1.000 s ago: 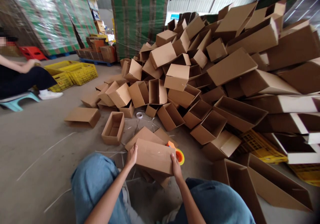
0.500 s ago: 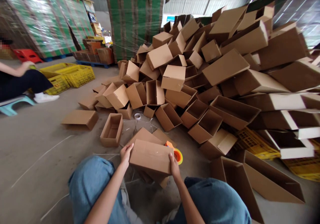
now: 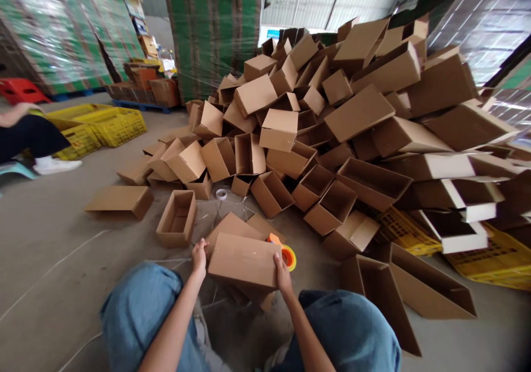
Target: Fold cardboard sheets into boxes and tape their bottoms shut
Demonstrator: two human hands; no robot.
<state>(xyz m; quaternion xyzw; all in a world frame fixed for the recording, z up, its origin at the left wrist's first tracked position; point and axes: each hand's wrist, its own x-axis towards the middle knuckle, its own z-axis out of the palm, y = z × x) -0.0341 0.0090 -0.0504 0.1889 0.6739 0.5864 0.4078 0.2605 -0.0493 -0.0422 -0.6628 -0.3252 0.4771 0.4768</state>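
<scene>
I hold a brown cardboard box (image 3: pixel 244 260) between my knees, its closed side facing up. My left hand (image 3: pixel 199 255) grips its left end with curled fingers. My right hand (image 3: pixel 282 272) clasps its right end. Just behind the box lies an orange and yellow tape dispenser (image 3: pixel 285 253) on the floor. Flat cardboard pieces (image 3: pixel 232 226) lie under and behind the held box.
A tall heap of cardboard boxes (image 3: pixel 332 123) fills the middle and right. An open box (image 3: pixel 177 218) and a closed one (image 3: pixel 120 200) sit on the concrete floor at left. Yellow crates (image 3: pixel 103 124) stand far left beside a seated person (image 3: pixel 29 134). A tape roll (image 3: pixel 221 193) lies ahead.
The view has shifted a little to the right and the held box has tilted slightly. My left hand has moved round the box's left end.
</scene>
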